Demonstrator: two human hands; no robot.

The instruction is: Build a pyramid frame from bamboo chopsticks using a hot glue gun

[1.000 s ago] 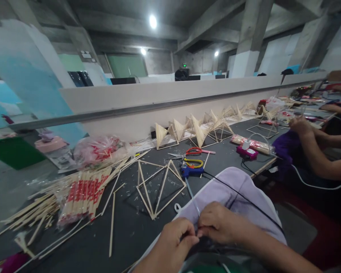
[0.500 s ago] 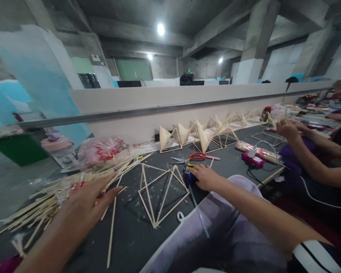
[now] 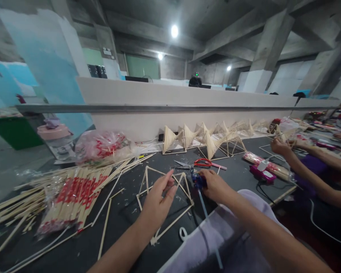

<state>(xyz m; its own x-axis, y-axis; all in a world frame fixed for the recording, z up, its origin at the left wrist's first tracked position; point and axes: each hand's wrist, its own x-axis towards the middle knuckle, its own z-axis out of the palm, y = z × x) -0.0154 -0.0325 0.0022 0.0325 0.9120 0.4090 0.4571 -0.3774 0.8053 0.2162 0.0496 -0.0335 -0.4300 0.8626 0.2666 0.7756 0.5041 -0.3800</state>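
My left hand (image 3: 156,201) hovers over a frame of glued wooden sticks (image 3: 177,222), fingers apart and nothing held. The frame lies on the dark table and is partly hidden behind that hand. My right hand (image 3: 217,186) is closed around a blue glue gun (image 3: 198,180), just right of the frame. A long translucent glue stick (image 3: 206,212) runs from the gun back towards me. Scissors with red handles (image 3: 202,163) lie just beyond the gun, beside a pink pen-like stick (image 3: 218,166).
Bundled chopsticks with red wrappers (image 3: 74,197) and loose sticks (image 3: 22,206) cover the left side. Finished stick models (image 3: 210,142) line the low partition. A magenta power block (image 3: 262,173) and packed sticks (image 3: 268,165) lie right, near another person's hands (image 3: 282,146).
My left hand has moved right, from the chopsticks to over the stick frame. My right hand, resting on the glue gun before, is now wrapped around it. The view has shifted slightly.
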